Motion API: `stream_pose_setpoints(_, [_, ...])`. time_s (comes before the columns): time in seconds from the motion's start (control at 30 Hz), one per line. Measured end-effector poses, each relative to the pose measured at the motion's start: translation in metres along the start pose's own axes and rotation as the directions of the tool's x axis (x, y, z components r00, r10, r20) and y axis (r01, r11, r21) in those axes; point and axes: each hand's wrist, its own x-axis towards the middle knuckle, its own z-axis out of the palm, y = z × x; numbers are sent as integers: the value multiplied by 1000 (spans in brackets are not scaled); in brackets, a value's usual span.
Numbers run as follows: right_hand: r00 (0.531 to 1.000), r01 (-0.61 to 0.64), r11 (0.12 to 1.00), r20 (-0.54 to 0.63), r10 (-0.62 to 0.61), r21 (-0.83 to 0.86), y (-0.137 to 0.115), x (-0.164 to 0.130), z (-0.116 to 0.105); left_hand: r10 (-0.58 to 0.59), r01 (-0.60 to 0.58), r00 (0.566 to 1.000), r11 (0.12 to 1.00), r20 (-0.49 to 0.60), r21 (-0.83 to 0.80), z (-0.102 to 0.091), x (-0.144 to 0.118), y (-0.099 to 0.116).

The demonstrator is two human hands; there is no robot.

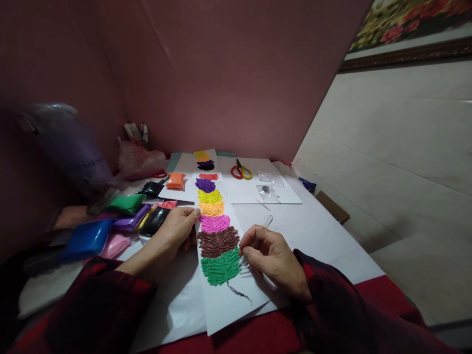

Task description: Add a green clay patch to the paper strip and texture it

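A long white paper strip point(224, 314) lies before me, covered with feather-like rows of clay in green, brown, pink, orange, yellow and purple. My left hand point(180, 223) grips its left edge beside the pink and orange rows, thumb on top and the other fingers partly hidden. At the right edge of the green row point(220, 267), my right hand point(271, 258) is closed in a pinch. A clear plastic stick-like tool point(268, 221) passes through that hand, its handle pointing up and away; its lower end is hard to make out. A dark curved line point(239, 291) trails below the green.
Soft packets of coloured clay, among them a blue packet point(86, 240) and a green packet point(126, 203), crowd the left side. An orange packet point(175, 180) sits near the strip. Scissors point(241, 170) and small clear bags point(267, 192) lie on white sheets behind.
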Motion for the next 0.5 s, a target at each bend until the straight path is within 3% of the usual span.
stream_pose_setpoints(0.5, [999,23,993,28,-20,-117,7,0,0,1,-2,1000,999,6,49,2,-2,2])
